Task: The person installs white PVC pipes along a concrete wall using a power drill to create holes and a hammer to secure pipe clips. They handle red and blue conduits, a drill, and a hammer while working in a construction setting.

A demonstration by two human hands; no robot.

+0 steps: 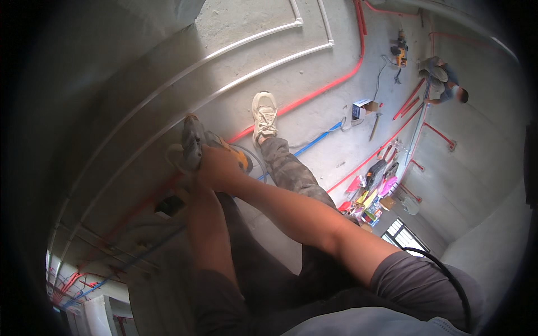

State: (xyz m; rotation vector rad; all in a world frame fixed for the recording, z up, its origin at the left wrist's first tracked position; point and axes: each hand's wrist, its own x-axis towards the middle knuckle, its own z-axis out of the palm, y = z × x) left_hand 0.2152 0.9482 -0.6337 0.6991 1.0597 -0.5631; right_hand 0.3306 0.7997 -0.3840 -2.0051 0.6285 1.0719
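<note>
My right hand (192,144), in a grey glove, is closed at the side of a yellow and black power tool (242,159), low between my feet. Part of the tool's body shows past my wrist; its front end is hidden. My left hand (200,180) is at the same spot, overlapped by my right wrist, so its fingers do not show. A red pipe (314,102) runs along the floor beside the tool, and a dark cable curves away from it. My right shoe (264,115) stands by this pipe.
White pipes (252,80) run beyond my hands. A blue pipe (319,138) lies to the right, near an open box (365,107). Farther off are a yellow corded drill (400,50), a crouching person (443,81), and a pile of tools and bags (372,193).
</note>
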